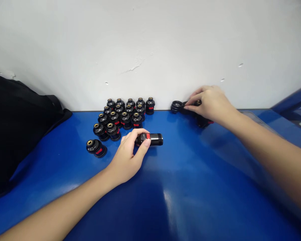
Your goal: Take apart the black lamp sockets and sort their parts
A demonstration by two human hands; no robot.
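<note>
My left hand is closed around a black lamp holder with a red label, tilted on its side just above the blue table. A dark grey cylindrical end of it points right. My right hand reaches to the back of the table, where its thumb and fingertips pinch at a black ring in a small pile. Another black ring lies just left of the fingertips. Beneath the palm are more dark parts with a bit of red, partly hidden by the hand.
Several black lamp holders with brass tops and red labels stand in rows near the white wall. One lamp holder stands apart at the front left. Black cloth covers the left side of the blue table. A blue frame rises at right.
</note>
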